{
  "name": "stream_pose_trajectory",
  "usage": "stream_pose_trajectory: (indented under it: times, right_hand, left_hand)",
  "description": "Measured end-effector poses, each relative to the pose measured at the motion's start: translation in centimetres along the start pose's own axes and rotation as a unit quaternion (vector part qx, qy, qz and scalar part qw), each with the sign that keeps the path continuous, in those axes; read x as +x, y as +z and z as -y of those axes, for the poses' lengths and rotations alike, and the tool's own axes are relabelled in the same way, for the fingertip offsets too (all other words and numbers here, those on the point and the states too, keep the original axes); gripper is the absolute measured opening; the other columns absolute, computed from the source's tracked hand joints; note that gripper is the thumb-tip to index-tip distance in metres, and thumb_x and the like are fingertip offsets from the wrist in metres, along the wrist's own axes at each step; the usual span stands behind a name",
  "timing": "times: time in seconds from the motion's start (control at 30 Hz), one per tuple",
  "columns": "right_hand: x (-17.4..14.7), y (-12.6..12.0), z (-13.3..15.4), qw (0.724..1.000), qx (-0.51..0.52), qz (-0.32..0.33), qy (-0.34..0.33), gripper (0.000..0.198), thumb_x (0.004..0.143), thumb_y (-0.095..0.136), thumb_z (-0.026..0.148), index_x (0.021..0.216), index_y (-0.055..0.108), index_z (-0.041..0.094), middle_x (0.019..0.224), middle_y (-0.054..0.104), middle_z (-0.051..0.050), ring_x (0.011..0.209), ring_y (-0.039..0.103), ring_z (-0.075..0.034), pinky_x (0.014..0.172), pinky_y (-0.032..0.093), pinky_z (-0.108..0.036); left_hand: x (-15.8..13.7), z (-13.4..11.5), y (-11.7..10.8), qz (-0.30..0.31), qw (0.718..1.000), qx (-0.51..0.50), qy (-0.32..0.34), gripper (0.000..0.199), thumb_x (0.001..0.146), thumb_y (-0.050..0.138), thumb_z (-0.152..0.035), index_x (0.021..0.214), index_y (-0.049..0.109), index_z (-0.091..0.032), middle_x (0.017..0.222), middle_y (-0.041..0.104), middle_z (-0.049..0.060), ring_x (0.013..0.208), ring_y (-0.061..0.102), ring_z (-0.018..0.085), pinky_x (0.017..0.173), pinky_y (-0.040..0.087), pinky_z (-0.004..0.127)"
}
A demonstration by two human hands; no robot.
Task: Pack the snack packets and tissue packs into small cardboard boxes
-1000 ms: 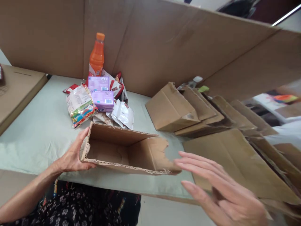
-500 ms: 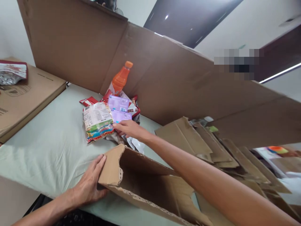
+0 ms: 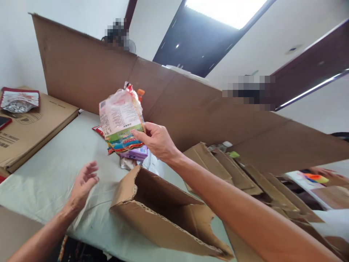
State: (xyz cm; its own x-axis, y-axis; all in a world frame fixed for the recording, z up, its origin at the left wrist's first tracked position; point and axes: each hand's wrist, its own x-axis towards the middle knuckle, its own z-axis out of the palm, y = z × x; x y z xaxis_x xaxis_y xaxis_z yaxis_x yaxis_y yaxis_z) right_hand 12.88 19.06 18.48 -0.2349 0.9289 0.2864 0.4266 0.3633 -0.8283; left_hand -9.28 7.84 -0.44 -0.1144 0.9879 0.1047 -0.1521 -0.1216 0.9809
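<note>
My right hand (image 3: 159,140) pinches the lower right edge of a printed snack packet (image 3: 122,116), holding it up above the pale green cloth. Away from the box, my left hand (image 3: 84,182) hovers over the cloth with its fingers apart and nothing in it. An open cardboard box (image 3: 160,222) with ragged edges stands in front of me, below my right forearm. Partly hidden behind the held packet are a purple pack (image 3: 137,153), a red packet (image 3: 98,130) and an orange-capped bottle (image 3: 141,94); white wrapping (image 3: 152,163) lies beside the purple pack.
A tall cardboard panel (image 3: 191,105) runs along the back. Flattened cardboard pieces (image 3: 240,174) lean together at right. On the left, a flat carton (image 3: 40,123) bears a silver-and-red pouch (image 3: 20,100) and a phone (image 3: 4,122). Other people are partly visible beyond the panel.
My right hand has taken hold of the snack packet and raised it off the pile. My left hand has let go of the cardboard box and moved left.
</note>
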Motion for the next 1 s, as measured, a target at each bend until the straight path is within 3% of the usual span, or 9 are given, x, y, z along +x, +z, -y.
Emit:
stream_pose_trajectory:
  times: [0.13, 0.23, 0.4, 0.5, 0.6, 0.7, 0.83, 0.93, 1.0]
  right_hand:
    - [-4.4, -0.3, 3.9, 0.992, 0.121, -0.041, -0.020, 0.032, 0.079, 0.079, 0.049, 0.090, 0.075, 0.020, 0.087, 0.075, -0.003, 0.076, 0.068, -0.018, 0.075, 0.060, -0.035]
    - [-7.9, 0.6, 6.2, 0.981, 0.192, 0.012, -0.019, 0.033, 0.082, 0.079, 0.053, 0.092, 0.075, 0.021, 0.091, 0.077, -0.004, 0.081, 0.070, -0.019, 0.080, 0.062, -0.036]
    - [-12.4, -0.8, 8.6, 0.977, 0.138, 0.113, -0.120, 0.048, 0.101, 0.055, 0.064, 0.097, 0.076, 0.021, 0.096, 0.078, -0.006, 0.086, 0.072, -0.018, 0.079, 0.062, -0.033]
    - [-13.8, -3.8, 9.3, 0.959, -0.046, 0.011, -0.278, 0.039, 0.101, 0.060, 0.055, 0.120, 0.073, 0.024, 0.132, 0.073, -0.012, 0.123, 0.068, -0.028, 0.106, 0.055, -0.046]
    - [-14.2, -7.1, 10.3, 0.896, -0.243, -0.115, -0.352, 0.048, 0.092, 0.074, 0.051, 0.134, 0.068, 0.028, 0.152, 0.061, -0.012, 0.149, 0.047, -0.037, 0.122, 0.037, -0.058]
    - [-14.3, -9.7, 11.2, 0.889, -0.330, -0.037, -0.315, 0.050, 0.090, 0.075, 0.058, 0.131, 0.071, 0.029, 0.145, 0.066, -0.010, 0.147, 0.049, -0.037, 0.120, 0.040, -0.054]
    - [-15.0, -11.8, 10.8, 0.930, -0.281, 0.109, -0.211, 0.038, 0.099, 0.059, 0.058, 0.105, 0.081, 0.028, 0.110, 0.080, -0.004, 0.108, 0.073, -0.026, 0.098, 0.057, -0.040]
    - [-16.0, -13.0, 9.4, 0.978, -0.134, -0.047, -0.152, 0.029, 0.090, 0.070, 0.056, 0.090, 0.081, 0.030, 0.093, 0.081, -0.003, 0.089, 0.075, -0.025, 0.081, 0.062, -0.039]
    - [-16.8, -13.6, 8.3, 0.976, -0.010, -0.180, -0.120, 0.019, 0.079, 0.082, 0.050, 0.085, 0.080, 0.032, 0.093, 0.082, -0.003, 0.088, 0.075, -0.027, 0.077, 0.064, -0.042]
  left_hand:
    - [0.3, -5.1, 0.3, -0.058, 0.985, -0.010, 0.164, 0.101, 0.070, 0.092, -0.045, 0.156, 0.041, -0.039, 0.173, 0.031, 0.009, 0.154, 0.039, 0.039, 0.120, 0.044, 0.055]
    - [-0.5, -7.7, 2.1, -0.040, 0.974, -0.050, 0.217, 0.108, 0.061, 0.100, -0.042, 0.155, 0.046, -0.043, 0.170, 0.037, 0.005, 0.148, 0.048, 0.040, 0.109, 0.056, 0.047]
    - [-1.4, -10.7, 3.5, 0.006, 0.961, -0.252, 0.114, 0.073, 0.066, 0.095, -0.050, 0.133, 0.068, -0.039, 0.137, 0.072, 0.001, 0.114, 0.074, 0.029, 0.091, 0.066, 0.037]
    - [-1.7, -12.3, 3.2, 0.081, 0.947, -0.305, 0.055, 0.061, 0.069, 0.091, -0.054, 0.124, 0.074, -0.033, 0.125, 0.078, 0.001, 0.099, 0.078, 0.024, 0.077, 0.068, 0.031]
    - [-2.0, -13.5, 3.3, 0.164, 0.953, -0.256, 0.001, 0.061, 0.069, 0.088, -0.058, 0.123, 0.075, -0.032, 0.125, 0.078, 0.004, 0.099, 0.079, 0.026, 0.074, 0.068, 0.032]
    - [-2.3, -14.5, 4.5, 0.230, 0.959, -0.158, -0.042, 0.068, 0.073, 0.084, -0.059, 0.134, 0.071, -0.030, 0.136, 0.073, 0.009, 0.116, 0.075, 0.036, 0.088, 0.067, 0.043]
    - [-2.2, -16.0, 6.6, 0.288, 0.956, -0.056, -0.019, 0.072, 0.089, 0.055, -0.073, 0.142, 0.064, -0.025, 0.132, 0.073, 0.016, 0.112, 0.075, 0.041, 0.081, 0.067, 0.053]
    - [-1.8, -16.5, 7.4, 0.310, 0.948, -0.056, 0.041, 0.081, 0.092, 0.035, -0.086, 0.144, 0.061, -0.030, 0.136, 0.071, 0.015, 0.111, 0.075, 0.041, 0.073, 0.067, 0.054]
    - [-1.6, -16.2, 7.5, 0.260, 0.954, -0.046, 0.140, 0.070, 0.093, 0.048, -0.080, 0.148, 0.055, -0.036, 0.141, 0.069, 0.010, 0.120, 0.072, 0.036, 0.083, 0.065, 0.050]
